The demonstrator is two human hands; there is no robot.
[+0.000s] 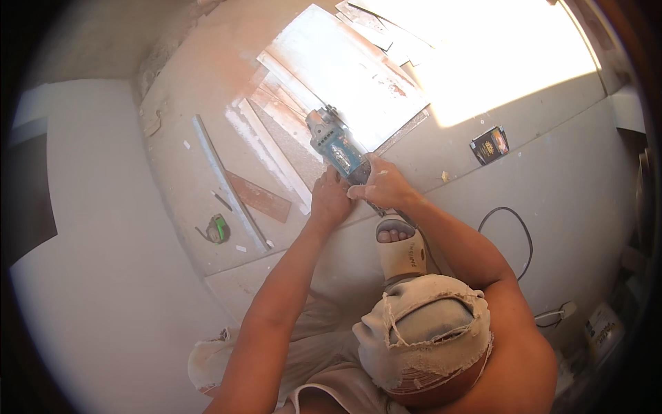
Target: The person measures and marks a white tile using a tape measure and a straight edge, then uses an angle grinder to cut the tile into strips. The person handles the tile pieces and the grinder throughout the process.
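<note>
A blue-green angle grinder (339, 148) with a grey head is in front of me, its disc edge at a large white tile (348, 76). My right hand (386, 185) is wrapped round the rear of its body. My left hand (332, 199) is closed against the grinder's left side, its fingers partly hidden. Left of the tile lie narrow pale tile strips (276, 155). Reddish dust hazes the floor past the grinder's head. My right foot, in a beige sandal (402, 254), is just behind the tool.
Left on the floor lie a long metal straightedge (227, 179), a brown tile piece (258, 195) and a green-and-black tape measure (218, 229). A small dark box (489, 145) is on the right. A black cable (529, 241) loops there. A white wall (103, 207) bounds the left.
</note>
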